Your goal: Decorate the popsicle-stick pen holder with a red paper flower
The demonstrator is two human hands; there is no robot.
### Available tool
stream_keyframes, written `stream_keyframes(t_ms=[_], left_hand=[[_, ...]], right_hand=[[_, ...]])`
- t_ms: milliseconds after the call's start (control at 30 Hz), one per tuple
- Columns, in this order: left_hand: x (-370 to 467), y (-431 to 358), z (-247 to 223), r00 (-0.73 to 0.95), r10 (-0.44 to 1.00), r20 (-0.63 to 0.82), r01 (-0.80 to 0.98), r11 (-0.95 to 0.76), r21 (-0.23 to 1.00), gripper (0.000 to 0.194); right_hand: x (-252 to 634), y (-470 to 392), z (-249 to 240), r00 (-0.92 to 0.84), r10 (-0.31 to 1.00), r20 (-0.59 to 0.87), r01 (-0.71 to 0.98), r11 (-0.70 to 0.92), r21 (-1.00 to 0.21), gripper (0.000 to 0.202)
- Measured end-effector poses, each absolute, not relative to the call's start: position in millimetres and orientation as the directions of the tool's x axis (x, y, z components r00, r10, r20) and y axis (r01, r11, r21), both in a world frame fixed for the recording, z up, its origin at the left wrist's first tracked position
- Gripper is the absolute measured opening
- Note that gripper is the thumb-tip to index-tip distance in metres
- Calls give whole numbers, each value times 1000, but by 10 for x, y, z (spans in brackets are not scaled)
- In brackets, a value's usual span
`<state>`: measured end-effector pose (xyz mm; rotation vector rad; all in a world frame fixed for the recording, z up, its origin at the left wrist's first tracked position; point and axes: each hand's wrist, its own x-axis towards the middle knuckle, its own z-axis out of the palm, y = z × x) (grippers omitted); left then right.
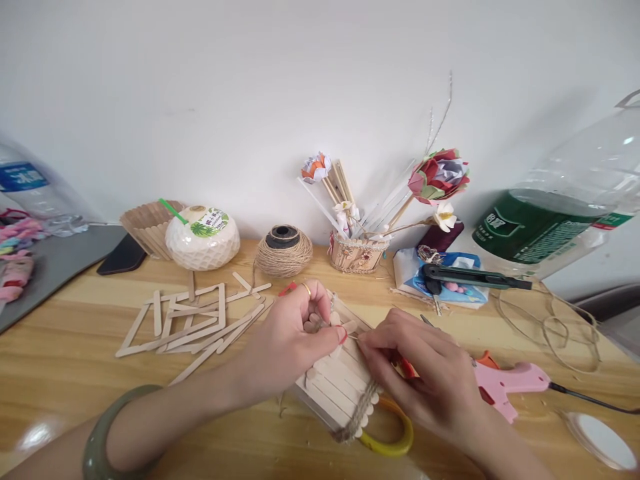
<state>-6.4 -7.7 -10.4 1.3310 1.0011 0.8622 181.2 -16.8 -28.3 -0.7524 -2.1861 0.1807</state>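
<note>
My left hand [305, 327] is closed over the upper part of a craft-stick piece [333, 387], thumb and index finger bent together. Whatever lies between those fingertips is too small to make out. My right hand [425, 367] pinches at the piece's right side, its fingertips close to my left thumb. A thin pale strand [354, 337] shows between the two hands, and its kind is unclear. Twine [357, 417] runs along the piece's rounded lower edge. Yellow-handled scissors [395, 440] lie partly beneath the piece and my right hand.
Loose craft sticks [195, 327] lie at left. Behind stand a wrapped coconut [203, 240], a twine spool [284, 253] and a decorated pot [357, 253] with paper flowers. At right are a pink glue gun [515, 380], a utility knife [475, 276] on a tissue pack and a large bottle [540, 220].
</note>
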Motion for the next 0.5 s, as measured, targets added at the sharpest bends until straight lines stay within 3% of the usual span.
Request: stream_keyframes(t_ms=[200, 500], left_hand=[[-74, -78, -102, 343, 936, -78, 82, 53, 995, 22], [-69, -82, -107, 339, 937, -89, 88, 62, 994, 23]], right_hand=[[1809, -165, -271, -563, 519, 643, 403, 852, -335, 13], [1782, -189, -284, -477, 599, 643, 473, 792, -386, 13]])
